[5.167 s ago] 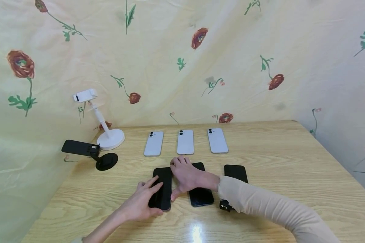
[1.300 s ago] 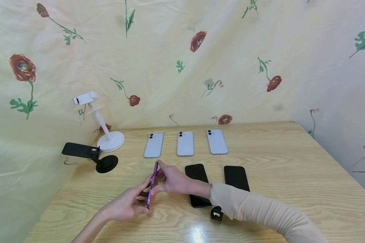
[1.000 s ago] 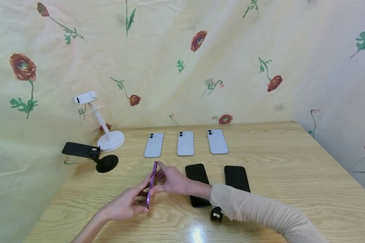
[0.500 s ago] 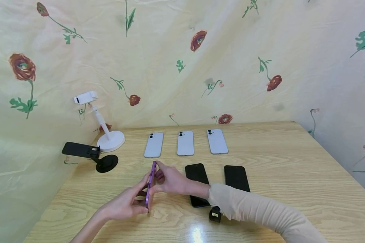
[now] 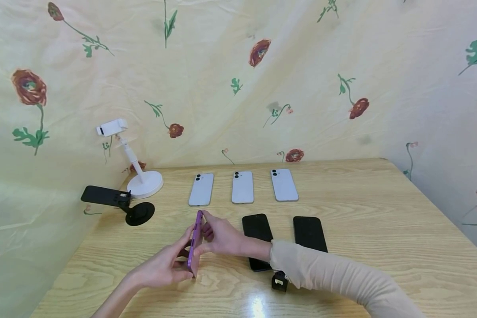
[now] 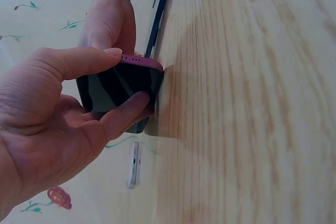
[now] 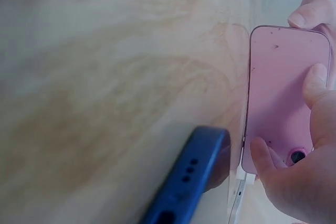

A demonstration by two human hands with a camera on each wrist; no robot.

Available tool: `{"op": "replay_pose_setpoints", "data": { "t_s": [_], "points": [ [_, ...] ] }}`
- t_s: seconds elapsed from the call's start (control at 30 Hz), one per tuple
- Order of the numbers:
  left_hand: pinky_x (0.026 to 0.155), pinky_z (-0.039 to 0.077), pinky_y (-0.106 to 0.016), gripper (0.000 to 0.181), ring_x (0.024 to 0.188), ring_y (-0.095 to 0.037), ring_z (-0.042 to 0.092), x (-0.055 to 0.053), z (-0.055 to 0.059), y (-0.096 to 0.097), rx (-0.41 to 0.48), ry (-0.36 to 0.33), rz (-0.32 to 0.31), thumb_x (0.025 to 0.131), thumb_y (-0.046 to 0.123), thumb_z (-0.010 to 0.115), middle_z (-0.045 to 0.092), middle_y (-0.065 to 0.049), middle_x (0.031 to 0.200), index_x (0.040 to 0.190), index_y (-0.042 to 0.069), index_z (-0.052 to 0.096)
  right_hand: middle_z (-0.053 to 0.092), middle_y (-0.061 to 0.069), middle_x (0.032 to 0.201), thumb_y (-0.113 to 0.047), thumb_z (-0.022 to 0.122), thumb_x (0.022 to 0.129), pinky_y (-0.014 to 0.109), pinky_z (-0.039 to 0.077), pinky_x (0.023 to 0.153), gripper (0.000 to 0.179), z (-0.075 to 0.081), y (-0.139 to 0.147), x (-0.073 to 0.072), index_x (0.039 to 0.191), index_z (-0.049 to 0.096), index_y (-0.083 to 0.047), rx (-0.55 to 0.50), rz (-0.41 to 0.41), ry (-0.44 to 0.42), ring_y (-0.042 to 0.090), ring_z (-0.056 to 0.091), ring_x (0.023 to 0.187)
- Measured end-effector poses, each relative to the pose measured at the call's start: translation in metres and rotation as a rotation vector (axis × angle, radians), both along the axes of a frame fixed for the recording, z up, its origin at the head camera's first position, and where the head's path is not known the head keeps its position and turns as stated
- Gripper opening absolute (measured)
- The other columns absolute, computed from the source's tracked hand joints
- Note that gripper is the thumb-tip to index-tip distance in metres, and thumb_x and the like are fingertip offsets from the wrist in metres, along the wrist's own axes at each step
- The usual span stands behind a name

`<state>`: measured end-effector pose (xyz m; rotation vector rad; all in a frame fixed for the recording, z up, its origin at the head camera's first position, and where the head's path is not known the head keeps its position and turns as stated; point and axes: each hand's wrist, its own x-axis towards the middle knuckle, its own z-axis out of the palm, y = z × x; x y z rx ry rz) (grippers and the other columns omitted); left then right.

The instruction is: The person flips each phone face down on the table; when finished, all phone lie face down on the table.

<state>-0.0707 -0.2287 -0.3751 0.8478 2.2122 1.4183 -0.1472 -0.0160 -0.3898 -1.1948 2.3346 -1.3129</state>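
Note:
A phone with a purple-pink frame (image 5: 192, 247) stands on its long edge on the wooden table, leaning left between both hands. Its pink back (image 7: 283, 77), with a camera lens near one corner, faces right; the dark screen (image 6: 118, 87) faces left. My left hand (image 5: 163, 267) holds it by the near end, thumb on the short edge and fingers against the screen. From the right side my right hand (image 5: 226, 236) grips it, thumb and fingertips on the back and upper edge. Under the right forearm lies a black-screened phone (image 5: 257, 227) with a blue frame (image 7: 184, 182).
Another black phone (image 5: 310, 232) lies further right, partly under the sleeve. White phones, backs up, form a row behind: left (image 5: 201, 189), middle (image 5: 242, 187), right (image 5: 284, 184). A white phone stand (image 5: 145, 184) and a black one (image 5: 140, 213) occupy the left side.
The purple-pink phone lay flat, screen up, about five seconds ago; both hands have since raised it onto its edge. Over the last second its top edge tips slightly left, showing more back.

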Motion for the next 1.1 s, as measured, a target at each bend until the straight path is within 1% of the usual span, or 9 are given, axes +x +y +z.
{"op": "replay_pose_setpoints", "data": {
  "t_s": [0.07, 0.17, 0.23, 0.4, 0.67, 0.77, 0.9, 1.0, 1.1],
  "points": [
    [0.092, 0.051, -0.032, 0.108, 0.111, -0.033, 0.06, -0.0003, -0.0002, -0.0007, -0.001, 0.02, 0.001, 0.091, 0.001, 0.071, 0.04, -0.033, 0.142, 0.159, 0.008, -0.012, 0.068, 0.01, 0.102, -0.023, 0.088, 0.077, 0.022, 0.053, 0.078, 0.103, -0.0003, -0.0009, -0.0006, 0.151, 0.025, 0.012, -0.009, 0.011, 0.023, 0.017, 0.065, 0.089],
    [0.093, 0.051, -0.033, 0.108, 0.114, -0.035, 0.059, -0.0003, -0.0004, -0.0016, -0.003, 0.027, 0.003, 0.09, 0.0, 0.072, 0.031, -0.036, 0.149, 0.159, 0.007, -0.012, 0.067, 0.008, 0.099, -0.023, 0.088, 0.076, 0.023, 0.053, 0.076, 0.092, -0.0013, -0.0024, -0.0016, 0.144, 0.035, 0.008, -0.023, 0.023, 0.042, 0.018, 0.065, 0.087],
    [0.094, 0.05, -0.031, 0.109, 0.116, -0.035, 0.057, 0.0002, -0.0004, -0.0021, -0.012, 0.018, 0.014, 0.09, 0.001, 0.072, 0.026, -0.036, 0.153, 0.159, 0.007, -0.012, 0.066, 0.007, 0.097, -0.024, 0.089, 0.076, 0.023, 0.053, 0.075, 0.084, -0.0016, -0.0033, -0.0016, 0.138, 0.041, 0.006, -0.025, 0.028, 0.048, 0.019, 0.064, 0.086],
    [0.093, 0.05, -0.029, 0.109, 0.12, -0.037, 0.055, 0.0013, 0.0001, -0.003, -0.019, -0.01, 0.029, 0.09, 0.002, 0.071, 0.022, -0.035, 0.155, 0.159, 0.009, -0.013, 0.064, 0.005, 0.095, -0.024, 0.089, 0.076, 0.025, 0.053, 0.074, 0.072, -0.0017, -0.0046, -0.0002, 0.13, 0.048, 0.002, -0.015, 0.037, 0.049, 0.021, 0.062, 0.084],
    [0.093, 0.051, -0.031, 0.11, 0.121, -0.038, 0.055, 0.0018, 0.0011, -0.0037, -0.006, 0.002, 0.023, 0.09, 0.002, 0.072, 0.016, -0.036, 0.157, 0.158, 0.007, -0.014, 0.064, 0.002, 0.093, -0.025, 0.088, 0.078, 0.021, 0.051, 0.073, 0.066, -0.0042, -0.0063, -0.0013, 0.126, 0.05, 0.0, 0.011, 0.034, 0.11, 0.018, 0.061, 0.083],
    [0.092, 0.051, -0.031, 0.11, 0.12, -0.037, 0.056, 0.0022, 0.0012, -0.0042, -0.009, 0.006, 0.026, 0.09, 0.003, 0.072, 0.019, -0.037, 0.155, 0.158, 0.007, -0.014, 0.064, -0.001, 0.093, -0.026, 0.088, 0.078, 0.019, 0.05, 0.073, 0.065, -0.0043, -0.0071, -0.0018, 0.125, 0.051, -0.001, 0.025, 0.035, 0.131, 0.016, 0.061, 0.083],
    [0.091, 0.052, -0.031, 0.111, 0.12, -0.036, 0.055, 0.0023, 0.0012, -0.0051, -0.019, 0.014, 0.037, 0.089, 0.003, 0.073, 0.023, -0.037, 0.153, 0.158, 0.008, -0.014, 0.063, -0.004, 0.092, -0.027, 0.088, 0.077, 0.017, 0.048, 0.071, 0.062, -0.0038, -0.0083, -0.0019, 0.121, 0.051, -0.004, 0.049, 0.035, 0.128, 0.014, 0.061, 0.083],
    [0.09, 0.052, -0.031, 0.113, 0.12, -0.034, 0.055, 0.0025, 0.0015, -0.0058, -0.029, 0.03, 0.047, 0.088, 0.004, 0.074, 0.027, -0.036, 0.152, 0.158, 0.008, -0.014, 0.063, -0.004, 0.092, -0.028, 0.088, 0.077, 0.016, 0.048, 0.071, 0.064, -0.003, -0.009, -0.0014, 0.124, 0.051, -0.004, 0.065, 0.033, 0.12, 0.013, 0.061, 0.083],
    [0.089, 0.053, -0.031, 0.114, 0.119, -0.032, 0.056, 0.0025, 0.0017, -0.0063, -0.032, 0.043, 0.052, 0.087, 0.005, 0.075, 0.03, -0.035, 0.15, 0.159, 0.008, -0.013, 0.062, -0.004, 0.092, -0.03, 0.089, 0.077, 0.016, 0.048, 0.07, 0.08, -0.0026, -0.0096, -0.0007, 0.137, 0.046, 0.001, 0.09, 0.023, 0.121, 0.013, 0.06, 0.082]
  ]
}}
